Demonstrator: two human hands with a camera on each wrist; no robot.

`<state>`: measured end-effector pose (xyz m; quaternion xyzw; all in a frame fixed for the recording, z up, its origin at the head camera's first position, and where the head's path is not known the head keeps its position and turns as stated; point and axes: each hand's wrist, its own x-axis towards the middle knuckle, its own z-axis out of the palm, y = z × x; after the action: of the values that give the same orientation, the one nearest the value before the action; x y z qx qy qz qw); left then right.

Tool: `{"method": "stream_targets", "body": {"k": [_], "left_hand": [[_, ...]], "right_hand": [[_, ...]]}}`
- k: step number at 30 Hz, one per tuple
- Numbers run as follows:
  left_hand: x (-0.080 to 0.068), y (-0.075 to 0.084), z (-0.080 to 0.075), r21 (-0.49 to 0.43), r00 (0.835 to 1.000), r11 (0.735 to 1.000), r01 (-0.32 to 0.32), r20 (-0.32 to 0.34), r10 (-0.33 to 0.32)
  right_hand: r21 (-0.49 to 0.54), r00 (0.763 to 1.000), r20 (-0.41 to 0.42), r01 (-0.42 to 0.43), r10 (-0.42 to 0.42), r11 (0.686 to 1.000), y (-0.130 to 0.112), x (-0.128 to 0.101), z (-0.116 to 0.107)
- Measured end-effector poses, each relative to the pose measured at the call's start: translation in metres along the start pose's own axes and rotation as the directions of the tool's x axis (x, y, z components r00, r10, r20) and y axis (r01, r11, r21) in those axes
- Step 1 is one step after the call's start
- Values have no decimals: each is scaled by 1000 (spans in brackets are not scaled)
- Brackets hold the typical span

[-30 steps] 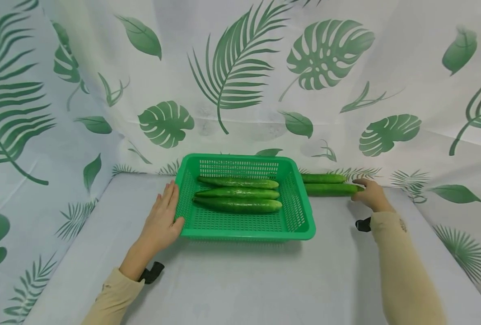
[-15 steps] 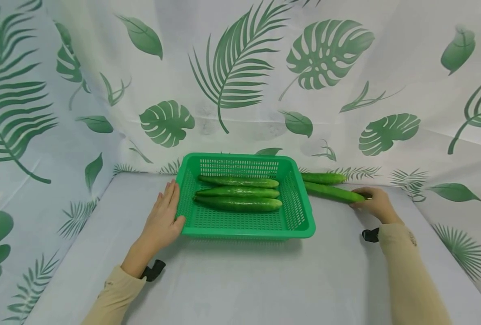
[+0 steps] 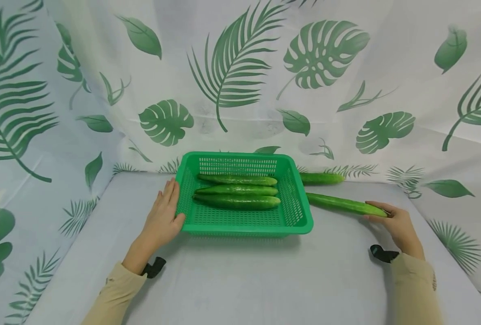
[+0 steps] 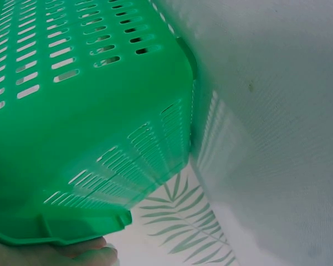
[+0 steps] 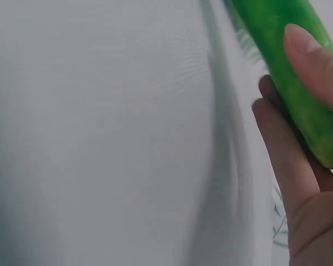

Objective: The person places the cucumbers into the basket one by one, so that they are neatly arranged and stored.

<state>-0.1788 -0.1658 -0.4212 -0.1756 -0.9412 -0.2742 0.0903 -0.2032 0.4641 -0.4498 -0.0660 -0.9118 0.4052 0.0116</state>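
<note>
- The green basket (image 3: 246, 229) sits left of the grip of your right hand (image 3: 400, 228), three cucumbers (image 3: 237, 190) lying side by side inside; a knock from the held cucumber (image 3: 342, 204) could shove it, should your left hand (image 3: 163, 221) ease its bracing.
- The held cucumber stretches leftward from your grip to the basket's right rim, contact there unclear; held at one end only, it could swing or slip.
- A loose cucumber (image 3: 321, 178) lies beyond and left of the grip, partly hidden behind the basket.
- Your right hand pinches, thumb opposite fingers, parted just the cucumber's thickness.
- Your left hand, well left, presses straight fingers against the basket's side.
</note>
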Motion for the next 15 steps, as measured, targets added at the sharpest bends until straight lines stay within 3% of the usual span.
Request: {"method": "stream_targets", "body": {"k": [7, 15], "left_hand": [[1, 0, 2, 9, 1000, 1000, 1, 0, -1], [0, -1, 3, 4, 1000, 1000, -12, -26, 12]], "right_hand": [[120, 999, -11, -39, 41, 992, 14, -24, 5], [124, 996, -20, -84, 87, 989, 12, -27, 9]]}}
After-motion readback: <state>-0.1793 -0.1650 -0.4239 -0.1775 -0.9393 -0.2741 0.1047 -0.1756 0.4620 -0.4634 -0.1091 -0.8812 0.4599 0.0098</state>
